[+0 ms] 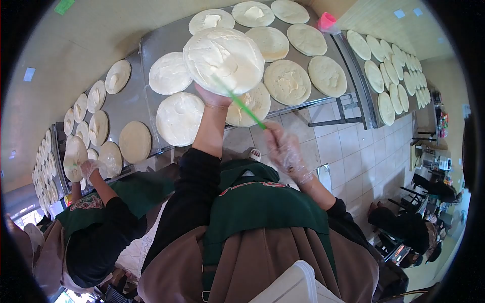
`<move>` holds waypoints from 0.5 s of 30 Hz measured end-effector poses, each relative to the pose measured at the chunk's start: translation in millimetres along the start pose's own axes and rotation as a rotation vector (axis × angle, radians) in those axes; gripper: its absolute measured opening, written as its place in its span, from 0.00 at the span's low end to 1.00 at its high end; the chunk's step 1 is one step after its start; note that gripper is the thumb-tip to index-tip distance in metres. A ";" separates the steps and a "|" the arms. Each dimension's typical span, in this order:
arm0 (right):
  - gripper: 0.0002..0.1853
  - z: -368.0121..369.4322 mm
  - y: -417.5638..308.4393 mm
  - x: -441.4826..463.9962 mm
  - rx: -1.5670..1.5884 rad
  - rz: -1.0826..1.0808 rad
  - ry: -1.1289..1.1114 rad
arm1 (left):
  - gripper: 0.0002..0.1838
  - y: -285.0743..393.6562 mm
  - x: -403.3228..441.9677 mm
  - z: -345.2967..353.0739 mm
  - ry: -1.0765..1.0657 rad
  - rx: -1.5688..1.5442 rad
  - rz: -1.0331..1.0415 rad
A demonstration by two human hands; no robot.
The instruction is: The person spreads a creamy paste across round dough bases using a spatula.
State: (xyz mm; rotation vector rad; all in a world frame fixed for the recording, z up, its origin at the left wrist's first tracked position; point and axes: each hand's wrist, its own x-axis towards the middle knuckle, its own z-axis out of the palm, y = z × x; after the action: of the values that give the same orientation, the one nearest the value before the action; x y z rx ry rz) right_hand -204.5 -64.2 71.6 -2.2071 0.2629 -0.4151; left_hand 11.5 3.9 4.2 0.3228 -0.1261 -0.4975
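Note:
My left hand [214, 97] holds up a round flat bread [224, 60] from below, its palm under the near edge and most fingers hidden. A thick layer of white cream covers the bread's top. In a clear plastic glove, my right hand [285, 151] is closed around the handle of a green spatula [247, 108]. The spatula's far end is blurred and reaches over the cream. Just beneath and beside the raised bread lie other rounds, including a cream-smeared one [180, 119] and one with a rough spread patch [287, 82].
Many rounds cover the metal table [132, 108] and a second table [361, 91] at right. A pink object [327, 21] stands on the far corner. At left a co-worker's gloved hand [91, 169] works over another bread [75, 157]. A white container [293, 285] is close to my body.

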 end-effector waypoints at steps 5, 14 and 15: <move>0.08 -28.9 16.6 7.1 -0.042 0.234 0.147 | 0.33 18.2 -4.8 5.6 -0.152 -0.388 -0.139; 0.07 -26.8 23.3 16.3 -0.025 0.245 0.205 | 0.32 15.1 -3.7 -10.1 -0.141 -0.394 -0.131; 0.07 -22.7 20.8 18.1 -0.083 0.207 0.191 | 0.32 13.4 -5.0 -7.4 -0.095 -0.307 -0.094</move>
State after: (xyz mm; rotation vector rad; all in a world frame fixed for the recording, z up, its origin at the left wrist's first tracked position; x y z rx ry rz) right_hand -197.4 -99.2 72.1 -2.1955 0.6155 -0.5078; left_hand 14.5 19.5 1.5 0.0041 -0.1247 -0.6166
